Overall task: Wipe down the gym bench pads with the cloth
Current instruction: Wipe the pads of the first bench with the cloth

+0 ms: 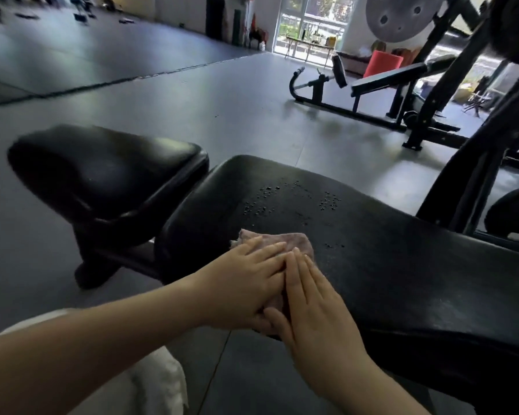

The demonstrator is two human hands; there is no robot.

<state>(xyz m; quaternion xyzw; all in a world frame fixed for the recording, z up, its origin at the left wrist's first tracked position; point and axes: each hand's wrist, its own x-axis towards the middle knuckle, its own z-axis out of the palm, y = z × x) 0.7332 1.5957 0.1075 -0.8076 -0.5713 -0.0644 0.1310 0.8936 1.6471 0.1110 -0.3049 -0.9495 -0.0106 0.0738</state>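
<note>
A long black bench pad point(387, 265) runs from the centre to the right, with water droplets point(294, 199) scattered over its far part. A pinkish-grey cloth point(285, 239) lies flat near the pad's left end. My left hand point(246, 283) and my right hand point(315, 307) press side by side on the cloth with straight fingers, covering most of it. A smaller black seat pad point(102, 172) stands to the left, apart from the long pad.
Grey rubber floor point(222, 109) stretches ahead. A second bench with a black frame point(372, 85) and a rack with a weight plate point(402, 16) stand at the back right. A black upright post point(474, 163) rises just behind the long pad.
</note>
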